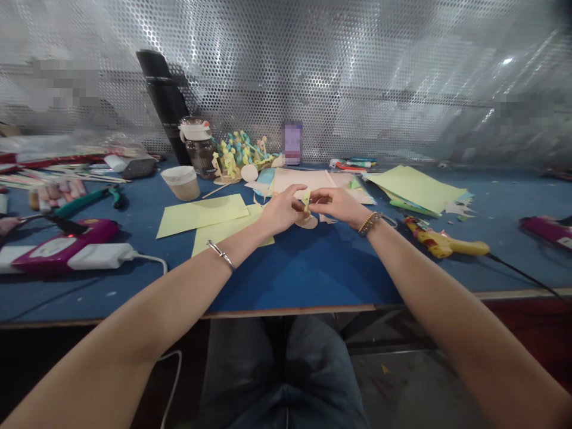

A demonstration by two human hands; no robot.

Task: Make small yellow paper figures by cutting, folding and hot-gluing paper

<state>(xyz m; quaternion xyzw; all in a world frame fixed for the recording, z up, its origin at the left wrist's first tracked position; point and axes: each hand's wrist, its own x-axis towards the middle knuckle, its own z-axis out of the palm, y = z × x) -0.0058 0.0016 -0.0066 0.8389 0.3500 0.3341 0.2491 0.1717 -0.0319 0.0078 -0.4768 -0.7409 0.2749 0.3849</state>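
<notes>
At the far left, a magenta-and-white electrical device (62, 247) is laid on a blue work table (304, 274), and green-handled pliers (84, 202) are placed just behind it. Sheets of pale yellow paper (201, 215) are spread just left of the hands.

Both forearms are extended from the lower corners of the view and angled inward, so the hands are brought close together near the middle of the table. The left hand (280, 208) is curled, with a silver bangle (221, 255) worn at its wrist. The right hand (339, 205) is turned inward, its fingers reaching left, with a beaded bracelet (369, 223) around its wrist. A small yellow paper piece (306, 201) is gripped between the fingertips of both hands, just above a pale paper cutout (307, 222).

Farther right, a yellow glue gun (447, 243) is laid near a stack of green paper (417, 187).
</notes>
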